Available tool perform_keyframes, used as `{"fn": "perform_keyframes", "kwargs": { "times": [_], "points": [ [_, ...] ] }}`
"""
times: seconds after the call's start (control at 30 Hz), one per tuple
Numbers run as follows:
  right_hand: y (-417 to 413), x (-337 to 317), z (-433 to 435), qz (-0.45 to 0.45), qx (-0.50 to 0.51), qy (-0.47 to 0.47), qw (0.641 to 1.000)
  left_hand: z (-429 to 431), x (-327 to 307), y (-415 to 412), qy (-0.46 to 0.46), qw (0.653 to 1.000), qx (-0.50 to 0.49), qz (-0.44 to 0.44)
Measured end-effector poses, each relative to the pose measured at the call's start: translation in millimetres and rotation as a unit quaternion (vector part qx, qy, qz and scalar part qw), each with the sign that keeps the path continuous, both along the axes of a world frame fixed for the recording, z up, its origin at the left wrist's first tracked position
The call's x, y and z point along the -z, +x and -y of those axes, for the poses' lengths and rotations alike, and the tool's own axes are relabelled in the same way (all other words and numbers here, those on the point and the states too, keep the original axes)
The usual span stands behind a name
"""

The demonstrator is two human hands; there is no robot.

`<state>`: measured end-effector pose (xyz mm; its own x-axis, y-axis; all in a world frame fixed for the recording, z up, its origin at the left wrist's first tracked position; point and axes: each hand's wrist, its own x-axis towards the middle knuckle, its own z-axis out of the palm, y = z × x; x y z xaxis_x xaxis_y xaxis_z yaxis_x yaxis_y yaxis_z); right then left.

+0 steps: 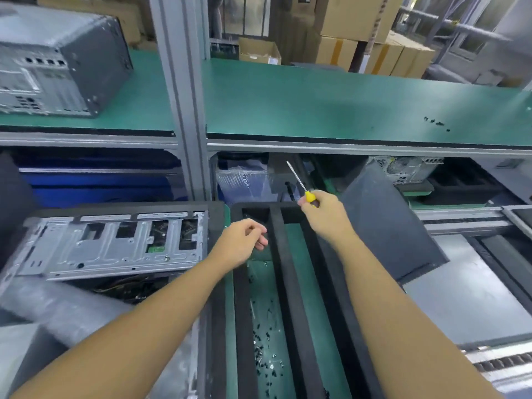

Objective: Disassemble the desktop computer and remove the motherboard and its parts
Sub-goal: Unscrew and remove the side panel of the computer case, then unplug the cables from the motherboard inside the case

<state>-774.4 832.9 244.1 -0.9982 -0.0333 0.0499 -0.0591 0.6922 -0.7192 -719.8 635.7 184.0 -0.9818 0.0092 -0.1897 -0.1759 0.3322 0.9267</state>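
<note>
An opened desktop computer case (115, 243) lies on its side at the lower left, its bare metal frame facing up and cables showing below it. My right hand (324, 216) grips a yellow-handled screwdriver (299, 182), shaft pointing up and away, above the far end of a black foam tray (288, 283). My left hand (244, 240) hovers over the tray's left compartment with fingers curled together; whether it pinches anything I cannot tell. Several small black screws (266, 349) lie in that left compartment.
A green bench shelf (331, 102) runs across above, with a closed grey computer case (54, 64) at left and several loose screws (436, 123) at right. A dark side panel (383, 223) leans right of the tray. Another case (408, 168) sits under the shelf. Cardboard boxes (354, 27) stand behind.
</note>
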Motion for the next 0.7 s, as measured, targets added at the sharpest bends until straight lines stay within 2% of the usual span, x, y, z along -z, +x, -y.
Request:
{"fn": "perform_keyframes", "kwargs": {
  "times": [0.13,0.27,0.37,0.43,0.53,0.7],
  "points": [
    [27.9,16.9,87.7,0.087,-0.072,-0.102,0.988,61.3,-3.4,25.5,0.027,0.999,-0.046,0.001],
    [52.3,24.9,163.2,0.129,-0.127,-0.117,0.977,130.4,-7.5,48.6,0.031,0.997,-0.074,0.011],
    [73.4,27.1,210.0,0.149,-0.156,-0.131,0.968,178.6,-5.2,66.6,-0.021,0.998,-0.048,0.018],
    [87.0,28.6,233.1,0.165,-0.194,-0.113,0.960,209.7,-1.4,77.3,-0.102,0.994,0.030,0.016],
    [106.7,30.0,256.1,0.178,-0.248,-0.047,0.951,247.4,3.7,90.8,-0.213,0.968,0.131,0.017],
    [136.8,41.5,283.9,0.158,-0.279,0.043,0.946,288.9,12.0,106.3,-0.281,0.946,0.156,-0.031]
  ]
}}
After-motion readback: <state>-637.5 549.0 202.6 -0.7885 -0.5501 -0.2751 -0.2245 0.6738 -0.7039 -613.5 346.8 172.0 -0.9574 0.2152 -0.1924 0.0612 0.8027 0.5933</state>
